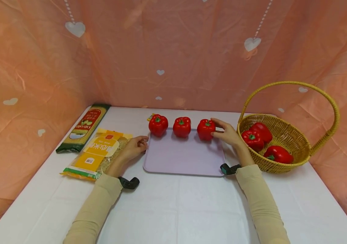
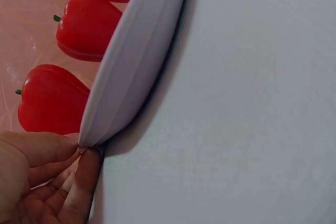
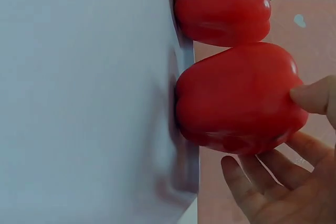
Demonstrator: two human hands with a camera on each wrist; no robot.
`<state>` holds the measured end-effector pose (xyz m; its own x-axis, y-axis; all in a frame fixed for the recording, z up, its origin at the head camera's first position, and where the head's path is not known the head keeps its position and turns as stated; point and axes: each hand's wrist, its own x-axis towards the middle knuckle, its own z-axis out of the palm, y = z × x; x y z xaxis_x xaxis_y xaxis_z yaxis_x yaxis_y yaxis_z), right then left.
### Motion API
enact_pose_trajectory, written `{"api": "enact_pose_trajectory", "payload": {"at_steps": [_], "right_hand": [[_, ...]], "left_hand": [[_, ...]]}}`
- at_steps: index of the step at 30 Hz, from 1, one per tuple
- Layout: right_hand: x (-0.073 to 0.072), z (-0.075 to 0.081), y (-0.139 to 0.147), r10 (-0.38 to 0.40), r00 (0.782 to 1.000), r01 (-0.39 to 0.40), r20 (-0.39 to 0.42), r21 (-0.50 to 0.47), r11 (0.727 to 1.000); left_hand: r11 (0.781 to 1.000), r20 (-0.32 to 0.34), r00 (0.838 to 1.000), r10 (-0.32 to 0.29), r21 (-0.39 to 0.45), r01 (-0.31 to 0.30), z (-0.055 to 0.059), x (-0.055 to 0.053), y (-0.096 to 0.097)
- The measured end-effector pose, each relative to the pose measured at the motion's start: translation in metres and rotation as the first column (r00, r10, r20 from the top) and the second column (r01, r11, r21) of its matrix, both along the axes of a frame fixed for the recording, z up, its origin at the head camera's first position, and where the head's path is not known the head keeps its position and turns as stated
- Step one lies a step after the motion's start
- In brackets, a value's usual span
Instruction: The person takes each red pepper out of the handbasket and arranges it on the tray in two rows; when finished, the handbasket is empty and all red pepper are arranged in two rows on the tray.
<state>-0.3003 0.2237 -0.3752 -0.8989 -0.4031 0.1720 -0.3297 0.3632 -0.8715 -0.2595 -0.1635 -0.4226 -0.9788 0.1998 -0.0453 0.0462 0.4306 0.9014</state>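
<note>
Three red bell peppers stand in a row along the far side of a pale lilac tray: a left one, a middle one and a right one. My right hand holds the right pepper from its outer side. In the right wrist view the thumb lies against that pepper, with fingers partly hidden behind and below it. At the tray's left edge is my left hand; in the left wrist view its thumb and finger pinch the rim of the tray.
A wicker basket with a tall handle stands at the right, holding three more red peppers. To the left lie a yellow noodle packet and a green-and-gold packet. A small yellow item shows behind the left pepper.
</note>
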Motion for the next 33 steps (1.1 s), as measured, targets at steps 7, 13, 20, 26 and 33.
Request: {"api": "enact_pose_trajectory", "payload": {"at_steps": [7, 13, 20, 26, 33], "right_hand": [[-0.006, -0.006, 0.001, 0.012, 0.999, -0.013, 0.041, 0.030, 0.999], [-0.006, -0.007, -0.001, 0.011, 0.998, -0.011, 0.062, 0.011, 1.000], [-0.005, -0.010, -0.001, -0.010, 1.000, 0.010, 0.007, 0.022, 1.000], [-0.007, -0.012, 0.000, 0.005, 1.000, -0.005, -0.007, -0.002, 1.000], [0.003, 0.001, -0.005, 0.019, 0.999, -0.019, 0.045, -0.014, 1.000]], "left_hand": [[1.000, -0.006, 1.000, 0.006, 0.003, -0.006, 0.000, -0.001, 0.000], [1.000, -0.003, 1.000, 0.003, -0.003, -0.003, -0.001, -0.001, 0.000], [1.000, -0.004, 1.000, 0.002, -0.006, -0.003, -0.001, -0.001, 0.000], [1.000, -0.024, 1.000, 0.001, 0.004, -0.001, -0.002, -0.002, 0.000], [1.000, -0.036, 0.999, -0.009, -0.003, 0.009, -0.003, -0.001, -0.001]]}}
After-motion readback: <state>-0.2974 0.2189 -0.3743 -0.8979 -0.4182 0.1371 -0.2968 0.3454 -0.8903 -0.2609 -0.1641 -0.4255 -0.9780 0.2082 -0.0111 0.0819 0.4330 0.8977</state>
